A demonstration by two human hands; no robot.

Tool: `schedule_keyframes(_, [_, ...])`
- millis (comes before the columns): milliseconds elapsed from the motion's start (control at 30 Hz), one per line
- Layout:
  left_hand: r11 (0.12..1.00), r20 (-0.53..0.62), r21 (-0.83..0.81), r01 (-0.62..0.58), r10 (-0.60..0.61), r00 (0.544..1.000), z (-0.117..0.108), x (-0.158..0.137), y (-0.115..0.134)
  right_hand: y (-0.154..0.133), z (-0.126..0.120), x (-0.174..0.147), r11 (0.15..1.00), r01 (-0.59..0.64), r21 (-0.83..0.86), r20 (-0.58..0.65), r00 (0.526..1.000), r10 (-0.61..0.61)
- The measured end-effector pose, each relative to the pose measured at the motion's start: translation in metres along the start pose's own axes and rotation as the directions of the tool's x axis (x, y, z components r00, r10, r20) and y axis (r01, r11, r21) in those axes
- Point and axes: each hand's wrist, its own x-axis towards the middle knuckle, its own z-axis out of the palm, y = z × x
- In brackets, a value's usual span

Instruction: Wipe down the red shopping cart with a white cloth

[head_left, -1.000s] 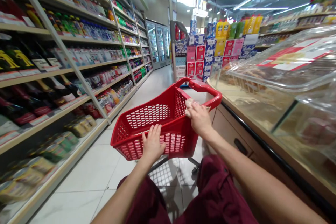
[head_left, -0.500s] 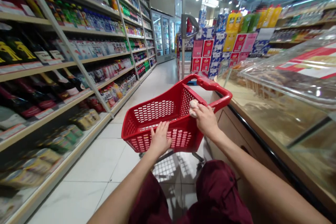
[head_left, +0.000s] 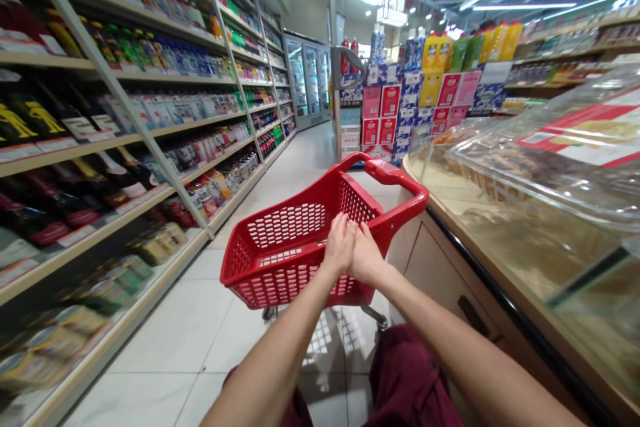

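A red plastic shopping cart point(head_left: 283, 227) with perforated basket walls stands in front of me, its handle at the right. My left hand point(head_left: 341, 247) and my right hand point(head_left: 367, 257) are brought together at the basket's near rim, fingers pointing away from me. Both look closed, the left fingers pressed against the right. Whatever lies between them is covered; the crumpled white cloth held in my right hand a moment ago does not show now.
Shelves point(head_left: 165, 127) of bottles and cans line the left. A wood-fronted counter point(head_left: 440, 260) with clear plastic packs point(head_left: 565, 160) runs close along the right. Beyond the cart rise stacked drink boxes point(head_left: 390, 103); glass-door coolers point(head_left: 310, 73) stand farther back. Tiled floor point(head_left: 190, 320) lies under the cart.
My left hand has moved right along the near rim to meet my right hand, which has shifted left and down. The white cloth has gone out of sight. The cart sits slightly lower in view.
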Motion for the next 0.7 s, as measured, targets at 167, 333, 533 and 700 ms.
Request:
schedule_keyframes(167, [0.987, -0.033, 0.151, -0.063, 0.068, 0.997, 0.024, 0.003, -0.01, 0.04, -0.018, -0.005, 0.989, -0.047, -0.142, -0.067, 0.997, 0.038])
schedule_keyframes(333, [0.965, 0.001, 0.201, -0.166, 0.17, 0.986, 0.013, -0.004, -0.032, 0.062, -0.027, 0.011, 0.968, 0.015, -0.252, -0.04, 0.999, -0.026])
schedule_keyframes(533, [0.934, -0.016, 0.326, -0.145, 0.159, 0.987, -0.036, -0.041, -0.107, 0.048, -0.021, 0.008, 0.974, 0.02, -0.227, -0.126, 0.991, -0.05])
schedule_keyframes(700, [0.923, -0.026, 0.327, -0.202, 0.223, 0.974, -0.022, -0.036, -0.091, 0.009, -0.001, 0.003, 0.981, -0.011, -0.195, -0.22, 0.975, -0.033])
